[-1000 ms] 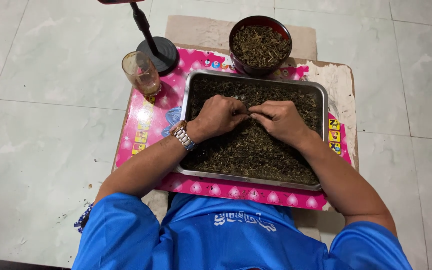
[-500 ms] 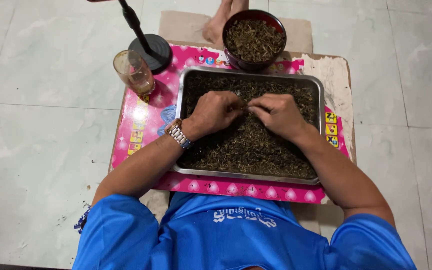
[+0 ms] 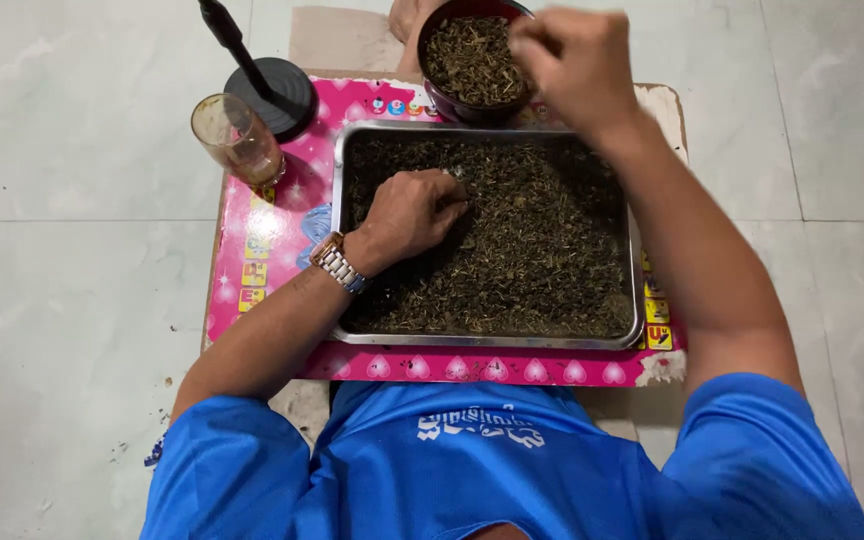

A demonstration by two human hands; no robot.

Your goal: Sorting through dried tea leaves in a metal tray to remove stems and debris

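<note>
A steel tray full of dark dried leaves lies on a pink heart-patterned mat. My left hand, with a metal watch on its wrist, rests in the tray's upper left, fingers curled down and pinching into the leaves. My right hand is raised over the right rim of a dark red bowl holding more dried leaves. Its fingertips are pinched together, and what they hold is hidden.
A glass with a little brown liquid stands left of the tray. Behind it is a black round stand base with a pole. Another person's foot shows beyond the bowl, on brown cardboard. Pale floor tiles surround the low table.
My right hand has left the tray and risen forward to the bowl, fingers pinched. My left hand stayed in the leaves. The view has shifted slightly.
</note>
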